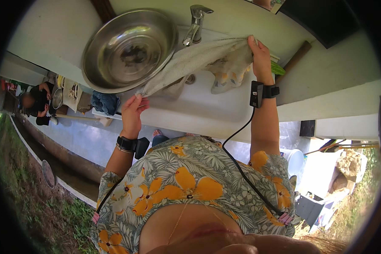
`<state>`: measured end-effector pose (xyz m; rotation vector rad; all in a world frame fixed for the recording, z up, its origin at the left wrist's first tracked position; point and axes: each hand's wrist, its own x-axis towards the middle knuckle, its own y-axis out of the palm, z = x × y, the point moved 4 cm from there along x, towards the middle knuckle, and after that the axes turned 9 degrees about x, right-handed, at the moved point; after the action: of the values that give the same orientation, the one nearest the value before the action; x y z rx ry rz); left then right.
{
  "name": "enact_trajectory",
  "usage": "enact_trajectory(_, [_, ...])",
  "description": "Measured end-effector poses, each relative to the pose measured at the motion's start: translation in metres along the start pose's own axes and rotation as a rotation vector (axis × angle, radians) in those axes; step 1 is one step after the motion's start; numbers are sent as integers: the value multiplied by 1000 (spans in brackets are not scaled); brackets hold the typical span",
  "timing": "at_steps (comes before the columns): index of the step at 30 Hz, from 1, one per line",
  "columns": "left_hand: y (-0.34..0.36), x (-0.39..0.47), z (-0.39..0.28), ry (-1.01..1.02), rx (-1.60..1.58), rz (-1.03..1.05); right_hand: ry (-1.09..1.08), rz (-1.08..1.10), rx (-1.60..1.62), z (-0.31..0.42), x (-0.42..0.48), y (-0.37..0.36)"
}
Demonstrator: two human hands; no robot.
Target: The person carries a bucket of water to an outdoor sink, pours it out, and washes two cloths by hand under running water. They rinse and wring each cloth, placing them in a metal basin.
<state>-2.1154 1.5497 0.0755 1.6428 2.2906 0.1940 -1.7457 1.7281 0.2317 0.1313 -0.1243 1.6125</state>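
A pale, damp-looking cloth is stretched over a white sink, its upper edge drawn nearly taut. My left hand pinches the lower left corner between thumb and fingers. At the upper right, my right hand grips the other end. Part of the cloth with yellow and grey patches hangs in folds below that hand, over the basin. Left of the cloth, a large stainless steel bowl rests at the sink, with a dark patch or reflection at its bottom. A chrome faucet stands behind the cloth; no water flow shows.
A brush and a green ridged vegetable lie beyond my right hand, near a wooden stick. Bundled blue fabric sits left of the sink. Farther left, a person is beside pans. A white bucket stands at right.
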Motion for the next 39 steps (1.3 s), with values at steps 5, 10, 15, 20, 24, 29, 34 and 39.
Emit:
enact_trajectory(5, [20, -26, 0, -153, 136, 70, -192, -3, -965, -92, -4, -7])
enact_trajectory(10, [24, -14, 3, -108, 116, 175, 41, 693, -937, -161, -33, 99])
enact_trajectory(15, [90, -32, 25, 111, 707, 229, 223, 802, -1430, -184, -87, 97])
enact_trajectory(20, [79, -64, 39, 478, 1419, 288, 268, 786, -1367, -174, -112, 95])
enact_trajectory(24, [79, -63, 36, 529, 1454, 279, 232, 777, -1310, -188, -93, 93])
enact_trajectory(29, [73, -62, 40, 566, 1422, 216, 223, 777, -1264, -197, -89, 94])
enact_trajectory(34, [72, -58, 42, 541, 1426, 213, 213, 777, -1189, -206, -80, 82])
enact_trajectory(39, [72, -57, 46, 551, 1453, 211, 217, 776, -1151, -206, -79, 78])
